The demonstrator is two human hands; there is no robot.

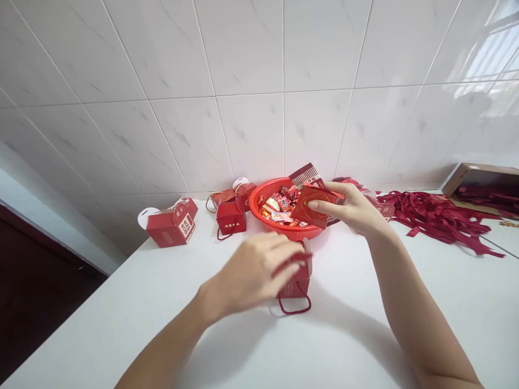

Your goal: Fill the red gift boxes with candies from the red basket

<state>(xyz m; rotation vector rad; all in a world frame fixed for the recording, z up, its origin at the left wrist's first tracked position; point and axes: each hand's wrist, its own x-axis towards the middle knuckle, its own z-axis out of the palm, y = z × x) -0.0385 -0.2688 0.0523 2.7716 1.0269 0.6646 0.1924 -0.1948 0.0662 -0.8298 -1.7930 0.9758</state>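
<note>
My right hand (357, 210) is closed on a flat red packet (314, 204) with a gold ring print, held above the right side of the red plastic basket (290, 232). A packet with a white-striped end (306, 175) sticks up just behind it; whether the hand grips that too I cannot tell. My left hand (259, 267), slightly blurred, reaches over a small red gift box (295, 289) with a dark red cord handle. Its thumb and fingers close around a red edge at the box's top. Wrapped sweets (279, 208) fill the basket.
Left of the basket stand a small red box (231, 217) and a larger red box (172, 224) with white lettering. Dark red ribbons (430, 213) lie heaped at the right, beside an open cardboard box (482, 189). A tiled wall (251, 129) backs the white table (162, 302).
</note>
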